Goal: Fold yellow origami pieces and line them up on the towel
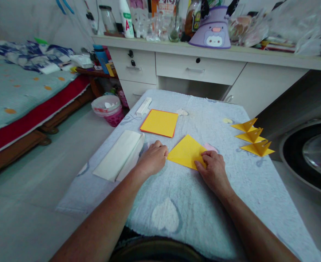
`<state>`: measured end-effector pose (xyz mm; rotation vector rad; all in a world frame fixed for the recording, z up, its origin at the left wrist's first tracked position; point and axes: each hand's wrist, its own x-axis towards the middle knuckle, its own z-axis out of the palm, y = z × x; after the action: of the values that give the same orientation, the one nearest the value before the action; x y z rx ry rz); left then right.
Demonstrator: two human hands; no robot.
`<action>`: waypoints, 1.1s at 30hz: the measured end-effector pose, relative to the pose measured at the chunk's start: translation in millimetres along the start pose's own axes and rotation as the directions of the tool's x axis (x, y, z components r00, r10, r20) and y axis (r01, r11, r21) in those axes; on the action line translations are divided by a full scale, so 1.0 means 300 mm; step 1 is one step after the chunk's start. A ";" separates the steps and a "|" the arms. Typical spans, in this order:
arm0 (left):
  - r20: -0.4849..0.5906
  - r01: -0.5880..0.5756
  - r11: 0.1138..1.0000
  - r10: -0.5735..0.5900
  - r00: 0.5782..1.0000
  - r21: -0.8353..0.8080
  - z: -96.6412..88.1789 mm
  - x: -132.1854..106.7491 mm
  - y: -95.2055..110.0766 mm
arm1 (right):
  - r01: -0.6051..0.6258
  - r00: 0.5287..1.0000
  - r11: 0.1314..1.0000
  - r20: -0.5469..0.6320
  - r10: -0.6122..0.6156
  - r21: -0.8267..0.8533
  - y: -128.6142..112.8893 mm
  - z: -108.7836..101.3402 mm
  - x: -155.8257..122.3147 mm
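Nearest, at the tabletop's near edge, two bare forearms reach out over a pale blue terry towel (176, 189) printed with white hearts. It covers the whole tabletop and probably keeps paper from sliding.

Just past them, at the middle of the tabletop, lies a folded yellow paper triangle (186, 151). The right hand (213, 171) has its fingertips bent and closed on the triangle's near right edge, pinning it flat. The left hand (153, 158) is loosely curled, knuckles up, against the left corner. Whether it actually grips the corner I cannot tell.

Near the left edge sits a flat white folded cloth (119, 154), out of the way. Along the right edge, three small folded yellow paper shapes (251, 136) stand in a row, apparently set aside. Farther back, within easy reach, is a stack of square yellow sheets (159, 122) and, beyond it, a small white box (144, 106). Past the far edge stands a cluttered white desk (198, 67).
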<state>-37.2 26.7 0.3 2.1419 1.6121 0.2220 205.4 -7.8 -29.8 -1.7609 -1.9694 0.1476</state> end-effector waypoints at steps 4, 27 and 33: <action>0.015 0.012 0.999 -0.012 1.000 -0.034 -0.008 -0.004 0.002 | -0.013 1.000 1.000 0.006 0.013 0.001 0.000 -0.001 -0.001; -0.021 0.034 0.998 -0.033 0.999 0.046 -0.021 -0.016 0.038 | -0.014 1.000 0.999 0.027 0.015 -0.030 -0.008 -0.006 -0.002; -0.026 0.045 0.996 -0.043 0.999 0.071 -0.023 -0.015 0.043 | -0.014 1.000 0.999 0.020 0.015 -0.030 -0.009 -0.005 -0.003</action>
<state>-30.0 21.3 12.8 2.1620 1.7029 0.1794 203.5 -9.5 -27.7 -1.7997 -1.9835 0.1418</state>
